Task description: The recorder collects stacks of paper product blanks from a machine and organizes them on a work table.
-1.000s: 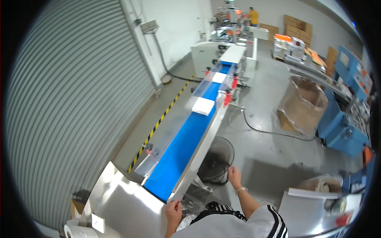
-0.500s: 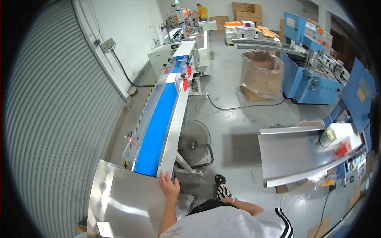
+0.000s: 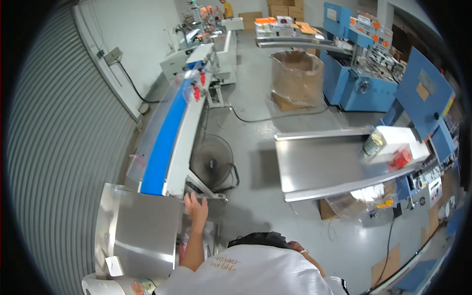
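Grey floor (image 3: 253,209) lies beyond my left hand (image 3: 197,211), fingers slightly apart; right hand (image 3: 296,247), I cannot tell. Table (image 3: 145,221), left of those fingers: probably heavy, stiff, slick; hold its edge.

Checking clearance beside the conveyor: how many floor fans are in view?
1: the fan stands right of the conveyor, farther off than the left hand. Others may be hidden from this view.
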A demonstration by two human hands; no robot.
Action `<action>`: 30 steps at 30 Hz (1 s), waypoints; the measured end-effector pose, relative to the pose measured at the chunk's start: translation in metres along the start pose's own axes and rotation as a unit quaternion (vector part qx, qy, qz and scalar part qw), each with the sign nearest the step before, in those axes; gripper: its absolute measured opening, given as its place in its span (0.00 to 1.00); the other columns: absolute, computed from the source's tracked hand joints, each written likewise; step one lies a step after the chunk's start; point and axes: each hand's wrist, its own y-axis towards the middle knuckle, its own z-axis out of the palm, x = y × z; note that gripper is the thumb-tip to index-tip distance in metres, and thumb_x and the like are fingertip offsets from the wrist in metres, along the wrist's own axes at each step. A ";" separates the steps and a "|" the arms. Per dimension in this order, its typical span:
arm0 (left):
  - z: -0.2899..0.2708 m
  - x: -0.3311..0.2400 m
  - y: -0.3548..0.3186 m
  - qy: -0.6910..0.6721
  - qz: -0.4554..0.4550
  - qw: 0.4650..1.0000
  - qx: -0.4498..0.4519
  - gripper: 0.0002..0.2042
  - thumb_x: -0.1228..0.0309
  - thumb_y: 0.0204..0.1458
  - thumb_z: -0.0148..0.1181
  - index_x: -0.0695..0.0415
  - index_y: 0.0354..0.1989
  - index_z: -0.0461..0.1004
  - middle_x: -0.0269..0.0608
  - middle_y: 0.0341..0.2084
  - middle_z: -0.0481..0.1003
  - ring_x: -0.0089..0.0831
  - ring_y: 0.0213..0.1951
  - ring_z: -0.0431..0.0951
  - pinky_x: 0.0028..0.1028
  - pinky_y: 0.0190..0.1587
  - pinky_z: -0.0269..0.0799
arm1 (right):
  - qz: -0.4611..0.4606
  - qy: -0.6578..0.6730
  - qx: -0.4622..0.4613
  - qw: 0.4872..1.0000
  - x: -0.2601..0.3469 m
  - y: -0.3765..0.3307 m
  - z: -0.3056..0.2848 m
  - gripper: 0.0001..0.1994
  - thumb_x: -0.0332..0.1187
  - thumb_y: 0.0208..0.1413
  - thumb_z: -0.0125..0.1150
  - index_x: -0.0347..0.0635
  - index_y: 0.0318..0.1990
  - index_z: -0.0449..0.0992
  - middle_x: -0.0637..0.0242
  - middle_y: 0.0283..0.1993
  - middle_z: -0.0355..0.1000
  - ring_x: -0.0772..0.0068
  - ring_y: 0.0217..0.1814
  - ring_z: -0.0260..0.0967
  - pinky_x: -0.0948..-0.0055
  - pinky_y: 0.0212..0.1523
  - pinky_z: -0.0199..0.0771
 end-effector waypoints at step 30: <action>0.215 -0.522 -0.150 -0.049 0.502 0.830 0.238 0.19 0.61 0.58 0.49 0.56 0.54 0.69 0.59 0.59 0.60 0.57 0.61 0.58 0.49 0.59 0.56 | 0.139 0.635 -0.297 0.700 -0.294 -0.116 -0.161 0.05 0.31 0.56 0.55 0.41 0.35 0.73 0.66 0.26 0.71 0.73 0.22 0.67 0.75 0.19 0.65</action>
